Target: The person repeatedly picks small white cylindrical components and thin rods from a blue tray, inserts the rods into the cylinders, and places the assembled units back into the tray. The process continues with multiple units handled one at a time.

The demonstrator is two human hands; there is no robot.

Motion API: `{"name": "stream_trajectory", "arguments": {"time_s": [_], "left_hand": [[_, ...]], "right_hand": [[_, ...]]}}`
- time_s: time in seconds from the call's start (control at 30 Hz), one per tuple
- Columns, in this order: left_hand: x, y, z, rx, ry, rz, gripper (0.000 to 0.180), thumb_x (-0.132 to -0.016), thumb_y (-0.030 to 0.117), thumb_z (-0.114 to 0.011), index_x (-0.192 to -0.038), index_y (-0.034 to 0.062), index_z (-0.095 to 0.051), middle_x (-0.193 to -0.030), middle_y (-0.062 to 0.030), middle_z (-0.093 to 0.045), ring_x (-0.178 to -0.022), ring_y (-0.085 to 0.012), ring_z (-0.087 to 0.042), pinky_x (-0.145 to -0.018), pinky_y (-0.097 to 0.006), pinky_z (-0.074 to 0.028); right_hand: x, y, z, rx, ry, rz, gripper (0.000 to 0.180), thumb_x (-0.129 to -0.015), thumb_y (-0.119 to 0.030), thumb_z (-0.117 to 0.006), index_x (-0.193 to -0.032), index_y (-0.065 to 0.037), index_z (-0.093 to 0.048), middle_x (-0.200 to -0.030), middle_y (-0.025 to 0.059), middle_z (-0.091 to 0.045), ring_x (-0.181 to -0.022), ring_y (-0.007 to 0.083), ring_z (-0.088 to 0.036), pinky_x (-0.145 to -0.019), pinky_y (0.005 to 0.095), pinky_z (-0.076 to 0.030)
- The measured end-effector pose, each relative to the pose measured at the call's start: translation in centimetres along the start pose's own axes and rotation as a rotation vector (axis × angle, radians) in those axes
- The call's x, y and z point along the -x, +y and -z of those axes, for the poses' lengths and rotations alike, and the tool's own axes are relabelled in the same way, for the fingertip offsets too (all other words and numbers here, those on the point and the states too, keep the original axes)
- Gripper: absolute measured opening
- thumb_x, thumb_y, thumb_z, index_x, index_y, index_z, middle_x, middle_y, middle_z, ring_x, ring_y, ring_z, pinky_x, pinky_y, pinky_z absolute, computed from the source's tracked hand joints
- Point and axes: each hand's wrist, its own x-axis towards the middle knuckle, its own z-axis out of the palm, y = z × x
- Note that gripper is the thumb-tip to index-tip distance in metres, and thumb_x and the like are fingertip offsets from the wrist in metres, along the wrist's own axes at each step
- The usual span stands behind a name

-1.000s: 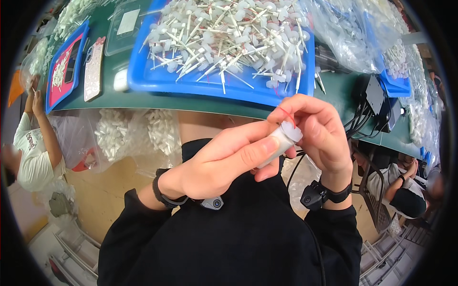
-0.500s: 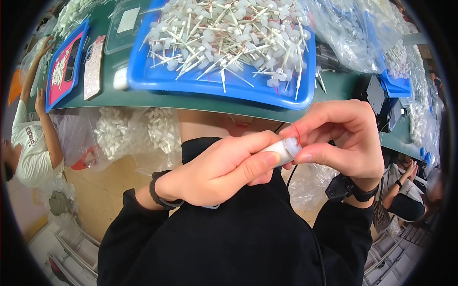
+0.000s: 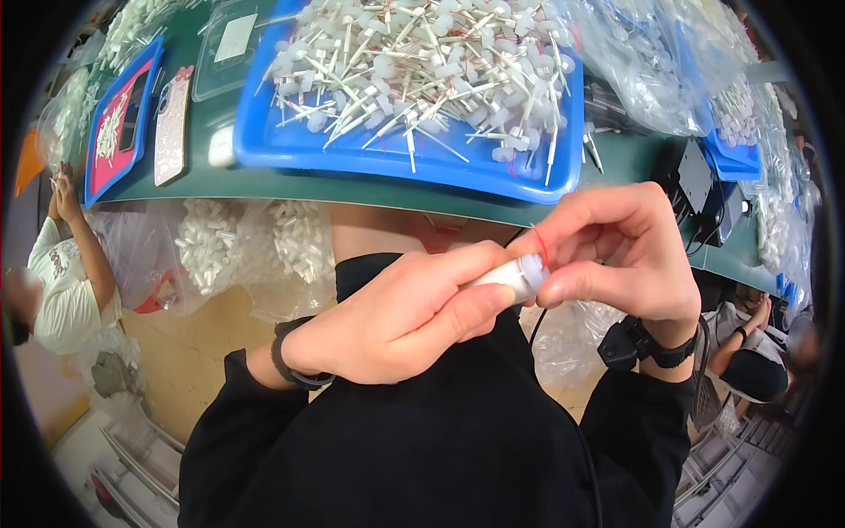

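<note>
My left hand [image 3: 405, 326] is closed round a small white tube [image 3: 502, 280], its thumb lying along the side. A translucent cap [image 3: 532, 271] sits at the tube's right end. Thumb and index fingertip of my right hand [image 3: 629, 251] close on this cap from either side; the other fingers are curled behind. A thin red thread [image 3: 543, 246] curves over the cap beside the right index finger. Whether the fingertips pinch the thread too is hard to make out. Both hands are in front of my body, just below the table edge.
A blue tray [image 3: 370, 165] heaped with white sticks and translucent caps [image 3: 422, 79] stands on the green table [image 3: 264, 182]. To its left lie a phone [image 3: 173, 123], a white case [image 3: 222, 146] and a smaller blue tray [image 3: 99, 192]. Bags of white tubes [image 3: 207, 242] hang below. Co-workers sit at both sides.
My hands with the tube have shifted slightly left, and the right hand has tilted a little. The co-worker at the left has drawn their hands together.
</note>
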Motion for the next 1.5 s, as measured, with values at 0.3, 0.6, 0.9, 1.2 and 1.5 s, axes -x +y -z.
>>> {"name": "stream_trajectory", "arguments": {"time_s": [0.3, 0.6, 0.9, 1.2, 1.5], "left_hand": [[-0.4, 0.5, -0.3, -0.223, 0.039, -0.084, 0.024, -0.096, 0.017, -0.046, -0.111, -0.0018, -0.051, -0.078, -0.0129, -0.054, -0.068, -0.0287, -0.055, -0.062, -0.035, -0.043], [-0.2, -0.3, -0.4, -0.322, 0.030, -0.132, 0.027, -0.095, 0.016, -0.048, -0.113, -0.0034, -0.050, -0.081, -0.0144, -0.055, -0.071, -0.0326, -0.056, -0.062, -0.036, -0.043], [-0.5, -0.8, 0.3, -0.275, 0.098, -0.235, 0.027, -0.092, 0.013, -0.051, -0.115, -0.0022, -0.051, -0.081, -0.0130, -0.056, -0.068, -0.0290, -0.054, -0.062, -0.034, -0.044], [-1.0, -1.9, 0.5, -0.391, 0.048, -0.484, 0.027, -0.090, 0.014, -0.056, -0.110, -0.0034, -0.053, -0.088, -0.0132, -0.056, -0.077, -0.0294, -0.053, -0.068, -0.036, -0.044], [-2.3, -0.9, 0.1, 0.402, 0.056, -0.139, 0.055, -0.093, 0.056, -0.025, -0.069, 0.0084, -0.041, -0.058, -0.0022, -0.044, -0.055, -0.0119, -0.034, -0.056, -0.025, -0.029]], "right_hand": [[0.7, 0.3, -0.7, -0.034, 0.130, 0.011, 0.018, -0.069, 0.008, -0.076, -0.085, 0.008, -0.067, -0.086, 0.0165, -0.069, -0.078, 0.0176, -0.068, -0.070, 0.0259, -0.056], [0.0, 0.9, -0.3, -0.070, 0.001, -0.083, 0.023, -0.068, 0.006, -0.078, -0.087, 0.007, -0.066, -0.083, 0.0145, -0.069, -0.073, 0.0154, -0.068, -0.067, 0.0231, -0.055], [0.3, 3.4, -2.5, -0.151, 0.273, 0.183, 0.026, -0.072, -0.004, -0.079, -0.093, 0.006, -0.069, -0.080, 0.0135, -0.067, -0.059, 0.0134, -0.062, -0.049, 0.0212, -0.046], [0.4, 4.0, -2.4, 0.107, 0.171, 0.509, 0.025, -0.072, -0.001, -0.078, -0.096, -0.001, -0.072, -0.072, 0.0062, -0.069, -0.064, 0.0078, -0.062, -0.057, 0.0203, -0.047], [0.0, 5.6, -3.7, -0.091, 0.344, 0.320, 0.070, -0.098, -0.050, -0.030, -0.115, 0.013, -0.055, -0.056, 0.0027, -0.047, -0.049, 0.0076, -0.044, -0.045, 0.0208, -0.034]]}}
